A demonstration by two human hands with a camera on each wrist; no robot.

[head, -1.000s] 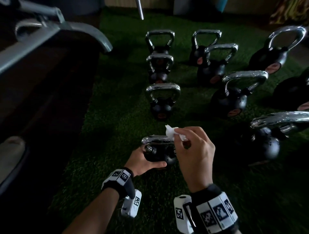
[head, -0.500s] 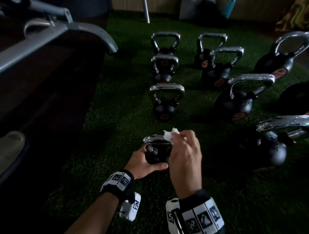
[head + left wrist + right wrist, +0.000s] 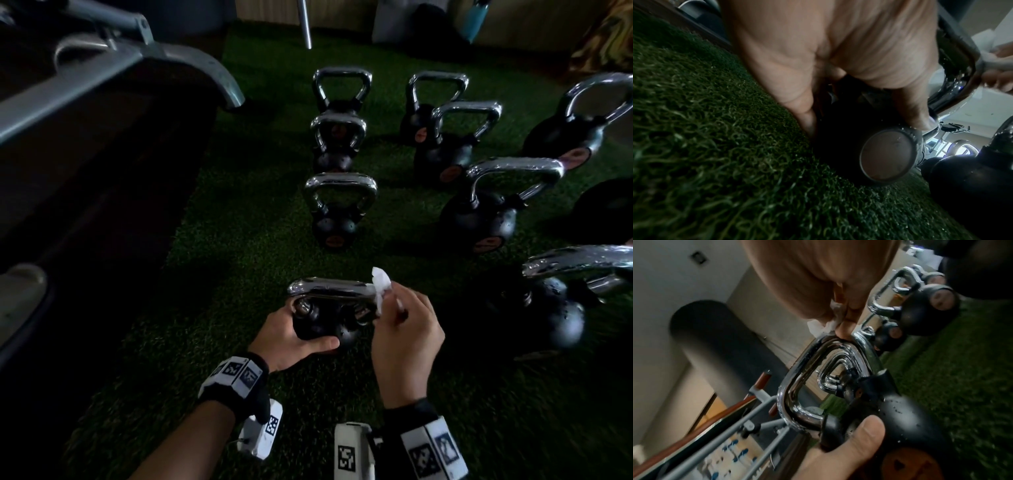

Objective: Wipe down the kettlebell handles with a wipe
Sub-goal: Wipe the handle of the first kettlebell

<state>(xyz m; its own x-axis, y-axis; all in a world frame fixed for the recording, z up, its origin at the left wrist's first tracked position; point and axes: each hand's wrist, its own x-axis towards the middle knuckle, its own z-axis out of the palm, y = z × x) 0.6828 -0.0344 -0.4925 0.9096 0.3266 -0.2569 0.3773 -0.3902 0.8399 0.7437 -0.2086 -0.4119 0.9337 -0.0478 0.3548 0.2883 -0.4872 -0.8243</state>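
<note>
A small black kettlebell [image 3: 325,330] with a chrome handle [image 3: 330,289] stands on the green turf nearest me. My left hand [image 3: 294,339] grips its black ball from the left, thumb across the front [image 3: 855,439]. My right hand [image 3: 404,329] pinches a crumpled white wipe [image 3: 381,284] and presses it on the handle's right corner. The right wrist view has the wipe [image 3: 824,326] squeezed between the fingertips against the chrome bend [image 3: 830,344]. In the left wrist view the ball [image 3: 885,155] sits under the left palm.
Several more black kettlebells with chrome handles stand in rows beyond and to the right, the closest ahead [image 3: 337,209] and at the right [image 3: 561,308]. A dark gym machine with a grey frame [image 3: 113,68] fills the left side. Green turf [image 3: 239,240] lies between.
My right hand slid the wipe from the middle of the handle out to its right corner, uncovering most of the chrome bar. My left hand kept its grip on the ball.
</note>
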